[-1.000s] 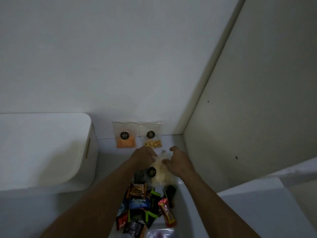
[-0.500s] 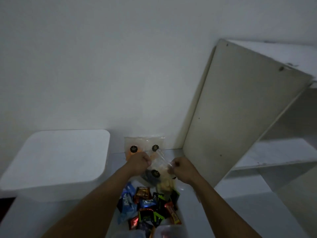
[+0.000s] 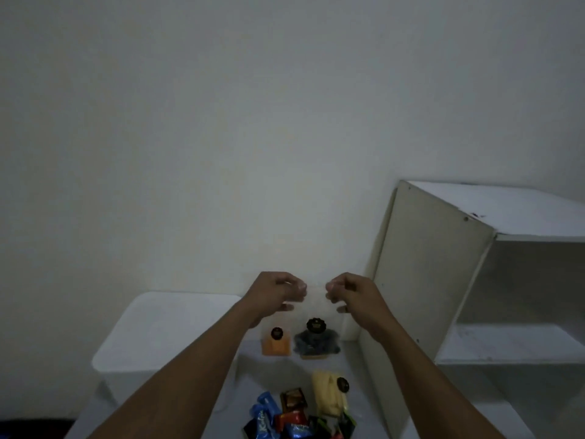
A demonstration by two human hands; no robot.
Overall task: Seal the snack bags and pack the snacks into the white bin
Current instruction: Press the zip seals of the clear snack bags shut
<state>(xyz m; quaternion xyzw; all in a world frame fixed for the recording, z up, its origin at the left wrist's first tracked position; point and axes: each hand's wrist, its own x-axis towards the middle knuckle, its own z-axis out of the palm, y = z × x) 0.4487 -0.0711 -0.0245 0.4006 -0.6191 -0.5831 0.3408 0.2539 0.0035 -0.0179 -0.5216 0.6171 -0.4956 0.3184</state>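
Sealing step in hand. My left hand (image 3: 278, 293) and right hand (image 3: 348, 291) each pinch the top edge of the clear snack bag (image 3: 316, 339), which hangs above the table. Next I judge: press along the closure, then carry it left to the white bin (image 3: 164, 327).

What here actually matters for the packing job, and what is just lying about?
Job: left hand and right hand pinching the clear bag; orange bag; yellow bag; wrapped snacks; white bin.
Just there: shelf unit; wall.
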